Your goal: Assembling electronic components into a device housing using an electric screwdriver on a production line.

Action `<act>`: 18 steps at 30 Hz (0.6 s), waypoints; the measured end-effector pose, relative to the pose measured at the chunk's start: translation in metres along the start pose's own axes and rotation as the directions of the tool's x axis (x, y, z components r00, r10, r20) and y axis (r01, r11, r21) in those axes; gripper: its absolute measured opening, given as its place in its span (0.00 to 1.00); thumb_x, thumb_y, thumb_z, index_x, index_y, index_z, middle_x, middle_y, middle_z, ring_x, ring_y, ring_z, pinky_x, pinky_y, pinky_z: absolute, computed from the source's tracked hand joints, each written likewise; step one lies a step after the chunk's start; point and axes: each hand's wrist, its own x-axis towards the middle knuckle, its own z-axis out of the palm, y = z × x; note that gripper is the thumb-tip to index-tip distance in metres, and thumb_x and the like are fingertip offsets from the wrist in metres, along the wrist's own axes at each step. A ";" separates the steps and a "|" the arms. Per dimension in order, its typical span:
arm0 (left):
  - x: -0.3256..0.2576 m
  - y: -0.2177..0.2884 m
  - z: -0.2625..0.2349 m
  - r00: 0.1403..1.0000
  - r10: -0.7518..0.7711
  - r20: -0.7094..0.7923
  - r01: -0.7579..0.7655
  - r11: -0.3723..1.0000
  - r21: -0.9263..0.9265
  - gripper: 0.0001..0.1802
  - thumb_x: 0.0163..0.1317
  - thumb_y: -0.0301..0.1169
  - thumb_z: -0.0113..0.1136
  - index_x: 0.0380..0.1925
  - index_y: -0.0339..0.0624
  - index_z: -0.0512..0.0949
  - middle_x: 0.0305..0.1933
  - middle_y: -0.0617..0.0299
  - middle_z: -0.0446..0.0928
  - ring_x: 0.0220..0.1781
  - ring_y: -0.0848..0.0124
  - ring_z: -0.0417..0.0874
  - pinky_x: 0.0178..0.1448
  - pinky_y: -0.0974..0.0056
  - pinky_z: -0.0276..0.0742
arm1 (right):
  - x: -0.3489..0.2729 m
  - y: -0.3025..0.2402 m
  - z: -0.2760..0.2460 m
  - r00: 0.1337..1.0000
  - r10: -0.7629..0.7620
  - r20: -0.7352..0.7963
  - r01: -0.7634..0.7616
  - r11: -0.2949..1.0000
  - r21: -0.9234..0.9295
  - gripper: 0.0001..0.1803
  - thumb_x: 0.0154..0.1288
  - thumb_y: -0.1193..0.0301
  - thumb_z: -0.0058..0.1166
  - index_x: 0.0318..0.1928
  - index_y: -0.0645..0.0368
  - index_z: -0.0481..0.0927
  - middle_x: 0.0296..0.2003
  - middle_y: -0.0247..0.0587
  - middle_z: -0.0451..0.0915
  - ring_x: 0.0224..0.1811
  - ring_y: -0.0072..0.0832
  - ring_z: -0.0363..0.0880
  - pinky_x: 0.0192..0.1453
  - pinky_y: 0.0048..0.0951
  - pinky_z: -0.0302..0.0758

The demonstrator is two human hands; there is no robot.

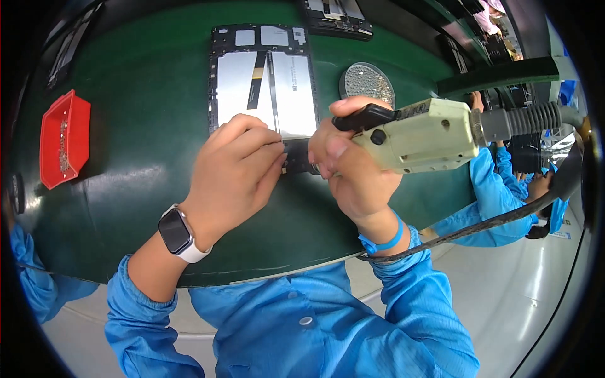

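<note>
An opened tablet (pixel 293 94) with silver panels, a black frame and a dark ribbon cable lies on the green bench, its lower end toward me. My left hand (pixel 239 164) is at the tablet's lower left, fingers curled together with the tips at its dark lower edge. Whatever those fingertips pinch is hidden. In my right hand (pixel 356 164) is a pale green electric screwdriver (pixel 428 138) with a black lever, lying sideways with its cable end to the right. Its tip is hidden behind my fingers, which are close to the tablet's lower right edge.
A round dish (pixel 367 82) of small metal pieces stands beyond the screwdriver. At the left is a red bin (pixel 66 138) with small screws. Another opened device (pixel 337 17) lies at the back. The screwdriver's cable (pixel 479 227) runs across my right forearm. Co-workers in blue sit at right.
</note>
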 end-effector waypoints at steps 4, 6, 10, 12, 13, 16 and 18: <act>-0.003 0.000 -0.001 1.000 0.011 0.011 -0.011 1.000 0.024 0.07 0.48 0.23 0.66 0.29 0.38 0.81 0.36 0.64 0.78 0.44 0.64 0.78 0.45 0.61 0.76 | -0.004 0.010 0.002 0.998 -0.025 -0.049 0.033 0.985 0.171 0.17 0.55 0.87 0.56 0.47 0.65 0.76 0.31 0.36 0.76 0.24 0.16 0.74 0.27 0.18 0.71; -0.005 -0.001 -0.001 1.000 0.018 0.015 -0.018 1.000 0.023 0.07 0.48 0.24 0.66 0.29 0.38 0.81 0.36 0.64 0.77 0.45 0.64 0.78 0.45 0.61 0.76 | -0.005 0.009 0.006 0.998 0.004 -0.059 0.008 0.981 0.193 0.17 0.55 0.87 0.56 0.46 0.65 0.76 0.31 0.36 0.76 0.24 0.16 0.74 0.27 0.18 0.71; -0.007 -0.002 0.000 0.999 0.035 0.030 -0.036 0.999 0.024 0.08 0.46 0.24 0.66 0.29 0.39 0.82 0.36 0.63 0.76 0.45 0.64 0.77 0.45 0.61 0.75 | -0.004 0.002 0.009 0.999 0.035 -0.017 -0.034 0.998 0.045 0.17 0.58 0.80 0.47 0.49 0.65 0.69 0.20 0.36 0.68 0.18 0.22 0.65 0.27 0.30 0.70; -0.005 0.004 -0.003 0.997 0.050 0.053 -0.050 0.999 -0.007 0.08 0.45 0.24 0.66 0.28 0.39 0.82 0.35 0.63 0.76 0.44 0.63 0.77 0.45 0.61 0.75 | -0.004 0.009 0.006 1.000 -0.019 0.009 0.019 1.000 -0.004 0.16 0.58 0.81 0.47 0.49 0.65 0.69 0.20 0.37 0.69 0.18 0.22 0.65 0.27 0.29 0.70; -0.003 0.006 -0.004 0.995 0.069 0.073 -0.066 0.997 -0.037 0.08 0.45 0.24 0.66 0.28 0.39 0.81 0.35 0.63 0.75 0.44 0.63 0.77 0.45 0.61 0.75 | -0.003 0.012 0.004 0.996 -0.076 0.040 0.078 0.996 -0.051 0.16 0.58 0.82 0.47 0.49 0.64 0.70 0.21 0.37 0.70 0.18 0.22 0.65 0.27 0.29 0.70; -0.003 0.008 -0.003 0.992 0.043 0.121 -0.041 0.999 -0.021 0.07 0.44 0.24 0.66 0.28 0.40 0.82 0.35 0.63 0.75 0.43 0.63 0.76 0.44 0.60 0.76 | -0.002 0.015 0.004 0.987 -0.126 0.102 0.132 0.990 -0.058 0.16 0.57 0.84 0.47 0.48 0.64 0.70 0.21 0.39 0.71 0.19 0.22 0.66 0.26 0.28 0.69; 0.000 0.011 -0.001 0.991 -0.005 0.137 0.006 1.000 -0.002 0.07 0.44 0.24 0.66 0.28 0.40 0.82 0.35 0.64 0.75 0.43 0.64 0.76 0.44 0.60 0.76 | -0.002 0.016 0.004 0.986 -0.126 0.109 0.132 0.990 -0.053 0.16 0.57 0.85 0.47 0.48 0.65 0.70 0.21 0.39 0.71 0.19 0.22 0.67 0.26 0.27 0.69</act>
